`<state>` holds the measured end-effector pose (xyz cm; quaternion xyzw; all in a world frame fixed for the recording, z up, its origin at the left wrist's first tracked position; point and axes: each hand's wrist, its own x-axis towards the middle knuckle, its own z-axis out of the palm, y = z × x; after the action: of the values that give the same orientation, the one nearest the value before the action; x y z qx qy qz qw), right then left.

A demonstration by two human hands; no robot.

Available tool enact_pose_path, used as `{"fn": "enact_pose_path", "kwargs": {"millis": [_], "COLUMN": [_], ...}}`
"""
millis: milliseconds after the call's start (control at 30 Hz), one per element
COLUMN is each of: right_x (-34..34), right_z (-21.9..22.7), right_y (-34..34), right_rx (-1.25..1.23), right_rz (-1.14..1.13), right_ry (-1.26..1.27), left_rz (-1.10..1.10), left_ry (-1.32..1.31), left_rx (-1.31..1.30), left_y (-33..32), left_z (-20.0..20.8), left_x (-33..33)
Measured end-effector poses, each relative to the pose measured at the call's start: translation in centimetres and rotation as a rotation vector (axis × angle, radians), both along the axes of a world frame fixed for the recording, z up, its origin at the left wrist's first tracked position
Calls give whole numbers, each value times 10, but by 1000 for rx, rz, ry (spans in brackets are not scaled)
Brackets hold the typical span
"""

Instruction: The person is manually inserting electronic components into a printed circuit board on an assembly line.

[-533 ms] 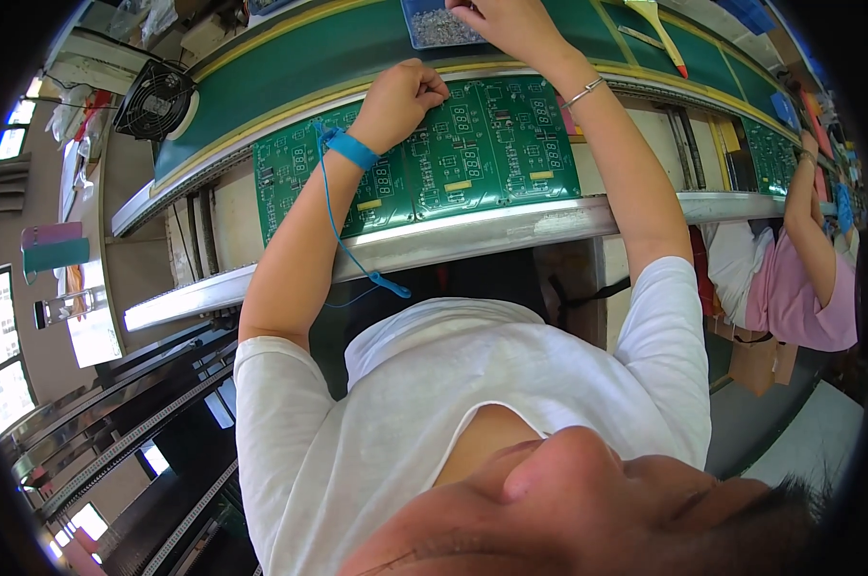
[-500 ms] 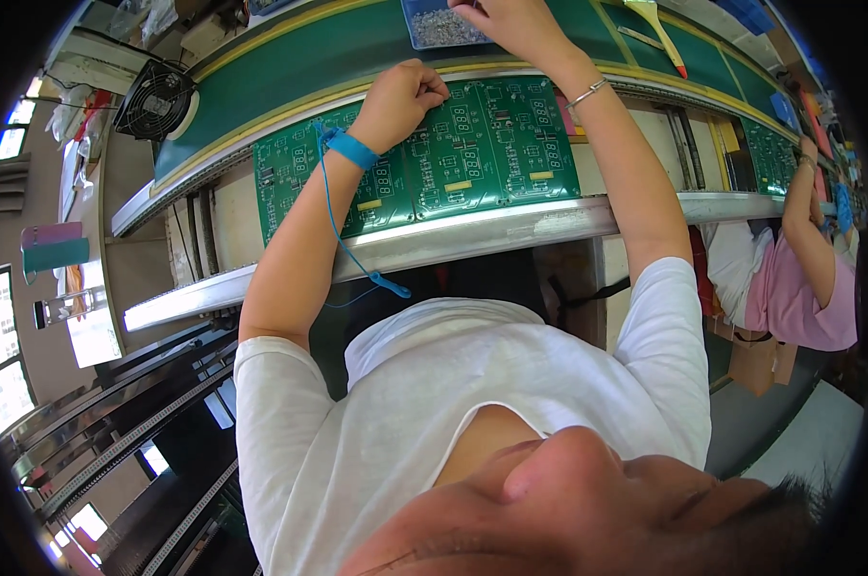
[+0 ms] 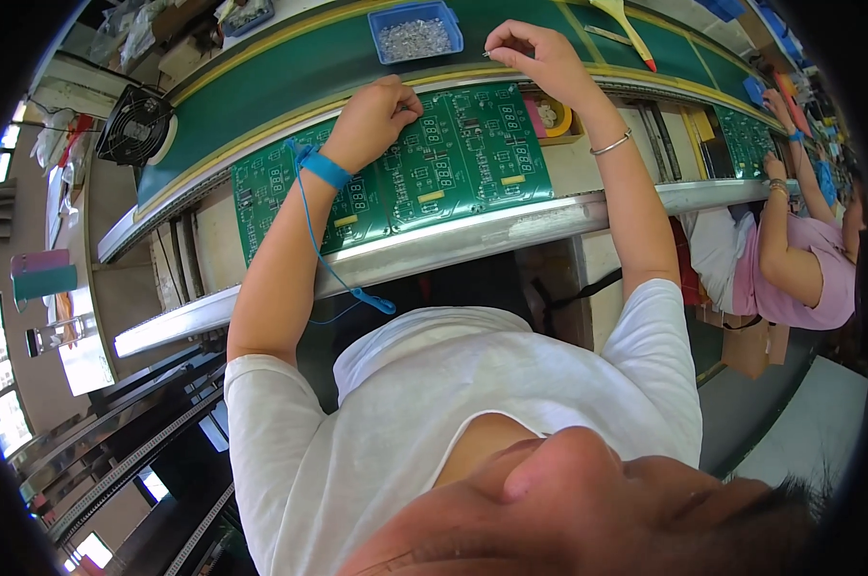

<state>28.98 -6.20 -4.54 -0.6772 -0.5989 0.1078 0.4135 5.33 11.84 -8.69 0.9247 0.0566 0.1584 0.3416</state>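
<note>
A large green circuit board point(image 3: 467, 197), with several repeated sections and small digit displays, lies across the metal rails in front of me. My left hand point(image 3: 371, 120), wearing a blue wrist strap point(image 3: 324, 167), is over the board's far edge. Its fingers are curled together, and what they hold, if anything, is hidden. Beyond the board, my right hand point(image 3: 546, 65) pinches a small electronic part point(image 3: 487, 55) between thumb and forefinger. Left of that hand stands a blue bin point(image 3: 387, 55) with many tiny clear and silvery parts point(image 3: 415, 38).
A green conveyor belt point(image 3: 299, 72) runs behind the board. On it, to the right, lies a yellow-handled brush point(image 3: 626, 31). A black fan point(image 3: 134, 125) stands at the left. Past the right forearm are a yellow tape roll point(image 3: 560, 113) and a co-worker in pink point(image 3: 808, 274) at another board.
My right hand has come away from the blue bin, moving right and nearer, with a small part at its fingertips. The left hand stays at the board's far edge. The whole view has shifted slightly.
</note>
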Motion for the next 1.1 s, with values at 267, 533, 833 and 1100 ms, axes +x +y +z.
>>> {"fn": "enact_pose_path", "kwargs": {"millis": [267,533,833,1100], "right_x": [-5,-12,-11,-12], "right_z": [-4,0,-7,-10], "right_y": [-3,-7,-6,-6], "right_rx": [-109,-386,-385,-381], "right_rz": [49,94,106,85], "right_ry": [-202,-336,-365,-398], "left_rz": [72,95,94,128], "left_ry": [70,87,120,116], "left_rx": [-70,-334,-991,-960], "left_y": [-3,10,13,10], "left_z": [4,4,13,18], "left_x": [0,-3,-5,-5]}}
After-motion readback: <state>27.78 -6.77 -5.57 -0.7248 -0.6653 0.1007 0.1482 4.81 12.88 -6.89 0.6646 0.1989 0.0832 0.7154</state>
